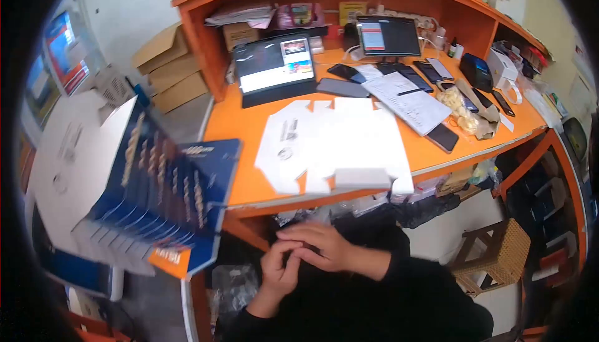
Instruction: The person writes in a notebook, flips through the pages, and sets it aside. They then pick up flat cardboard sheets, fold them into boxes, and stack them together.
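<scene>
Over the lap, in front of the desk's edge, my left hand and my right hand rest together. The right hand's fingers lie across the left's, both sets closed, and no object shows in either. Beyond them on the desk lies a flat white die-cut box blank, with notched edges, a small dark print on its left side and a folded flap at the front. To the left stands a stack of box blanks, bent upright, white on one face and dark blue with gold lettering on the other.
The orange desk holds a tablet, a monitor, a written sheet, several phones and a crumpled brown paper. A woven stool stands at lower right. Brown cartons lean behind the desk's left end.
</scene>
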Tool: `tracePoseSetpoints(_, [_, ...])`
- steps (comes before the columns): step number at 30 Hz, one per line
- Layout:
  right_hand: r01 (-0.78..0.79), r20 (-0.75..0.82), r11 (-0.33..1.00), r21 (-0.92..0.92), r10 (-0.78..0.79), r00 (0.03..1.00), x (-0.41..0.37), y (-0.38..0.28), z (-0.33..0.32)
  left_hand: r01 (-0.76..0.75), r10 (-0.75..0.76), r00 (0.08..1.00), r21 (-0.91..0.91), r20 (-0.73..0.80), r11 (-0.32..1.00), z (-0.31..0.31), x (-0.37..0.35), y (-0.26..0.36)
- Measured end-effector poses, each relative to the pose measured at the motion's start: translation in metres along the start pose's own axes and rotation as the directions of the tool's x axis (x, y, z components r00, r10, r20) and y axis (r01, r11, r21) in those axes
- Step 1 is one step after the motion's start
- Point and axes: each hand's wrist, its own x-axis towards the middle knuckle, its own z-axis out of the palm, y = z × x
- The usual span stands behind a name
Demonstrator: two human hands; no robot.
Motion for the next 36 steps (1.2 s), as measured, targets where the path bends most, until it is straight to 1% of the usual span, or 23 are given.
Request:
tracePoseSetpoints(1, [-0.294, 0.035, 0.94, 0.173, 0.292, 0.956, -0.034, 0.018, -0.001, 0.136, -0.133, 0.991, -0.301, 0.031, 0.944, 0.025, -0.005, -0.022])
tracePoseSetpoints(2, [-0.441, 0.025, 0.854, 0.276, 0.452, 0.892, -0.069, 0.039, 0.007, 0.323, -0.286, 0.945, -0.335, 0.157, 0.885, 0.034, -0.018, -0.051])
tracePoseSetpoints(3, [-0.595, 0.058, 0.754, 0.278, 0.605, 0.794, -0.108, 0.06, 0.015, 0.469, -0.395, 0.88, -0.357, 0.263, 0.808, 0.045, -0.028, -0.077])
tracePoseSetpoints(4, [-0.727, 0.089, 0.628, 0.277, 0.737, 0.67, -0.146, 0.081, 0.024, 0.604, -0.489, 0.793, -0.362, 0.364, 0.71, 0.059, -0.035, -0.098])
tracePoseSetpoints(5, [-0.841, 0.179, 0.401, 0.363, 0.856, 0.485, -0.166, 0.086, 0.02, 0.688, -0.541, 0.713, -0.293, 0.446, 0.665, 0.072, -0.04, -0.118])
tracePoseSetpoints(6, [-0.851, 0.145, 0.406, 0.333, 0.87, 0.472, -0.17, 0.088, 0.014, 0.758, -0.588, 0.623, -0.213, 0.516, 0.616, 0.083, -0.04, -0.132])
tracePoseSetpoints(7, [-0.86, 0.112, 0.411, 0.303, 0.88, 0.461, -0.169, 0.086, 0.006, 0.757, -0.602, 0.599, -0.129, 0.528, 0.641, 0.095, -0.035, -0.138])
tracePoseSetpoints(8, [-0.868, 0.086, 0.417, 0.269, 0.888, 0.453, -0.169, 0.09, 0.0, 0.795, -0.636, 0.531, -0.071, 0.56, 0.602, 0.107, -0.032, -0.149])
tracePoseSetpoints(9, [-0.888, 0.105, 0.393, 0.24, 0.899, 0.426, -0.182, 0.111, 0.0, 0.827, -0.669, 0.465, -0.015, 0.581, 0.562, 0.118, -0.031, -0.164])
tracePoseSetpoints(10, [-0.819, -0.019, 0.564, 0.106, 0.824, 0.566, -0.197, 0.136, 0.005, 0.853, -0.701, 0.402, 0.038, 0.589, 0.521, 0.126, -0.028, -0.178])
tracePoseSetpoints(11, [-0.704, -0.103, 0.709, -0.033, 0.699, 0.708, -0.207, 0.159, 0.011, 0.785, -0.752, 0.363, 0.253, 0.551, 0.565, 0.131, -0.022, -0.185])
tracePoseSetpoints(12, [-0.571, -0.181, 0.796, -0.199, 0.543, 0.82, -0.216, 0.182, 0.017, 0.778, -0.767, 0.347, 0.292, 0.54, 0.557, 0.136, -0.019, -0.192])
tracePoseSetpoints(13, [-0.588, -0.179, 0.788, -0.18, 0.561, 0.808, -0.211, 0.196, 0.015, 0.794, -0.776, 0.341, 0.279, 0.53, 0.54, 0.139, -0.012, -0.2])
tracePoseSetpoints(14, [-0.638, -0.169, 0.756, -0.143, 0.617, 0.769, -0.206, 0.21, 0.013, 0.812, -0.781, 0.334, 0.26, 0.528, 0.523, 0.14, -0.009, -0.206])
tracePoseSetpoints(15, [-0.736, -0.142, 0.673, -0.075, 0.724, 0.676, -0.199, 0.22, 0.012, 0.828, -0.788, 0.326, 0.246, 0.522, 0.505, 0.142, -0.004, -0.211])
tracePoseSetpoints(17, [-0.836, -0.089, 0.548, -0.011, 0.832, 0.547, -0.18, 0.237, 0.01, 0.853, -0.805, 0.309, 0.227, 0.507, 0.47, 0.142, 0.006, -0.22])
tracePoseSetpoints(18, [-0.861, -0.069, 0.509, -0.005, 0.859, 0.508, -0.173, 0.244, 0.01, 0.862, -0.811, 0.302, 0.221, 0.501, 0.457, 0.142, 0.01, -0.224])
tracePoseSetpoints(21, [-0.9, -0.037, 0.436, -0.007, 0.899, 0.436, -0.158, 0.263, 0.011, 0.887, -0.826, 0.281, 0.197, 0.489, 0.418, 0.142, 0.019, -0.236])
tracePoseSetpoints(27, [-0.935, -0.015, 0.353, -0.01, 0.935, 0.353, -0.146, 0.286, 0.017, 0.916, -0.833, 0.251, 0.156, 0.493, 0.369, 0.139, 0.03, -0.252])
tracePoseSetpoints(36, [-0.942, 0.022, 0.335, -0.026, 0.942, 0.334, -0.143, 0.292, 0.019, 0.934, -0.835, 0.269, 0.079, 0.48, 0.347, 0.141, 0.029, -0.25])
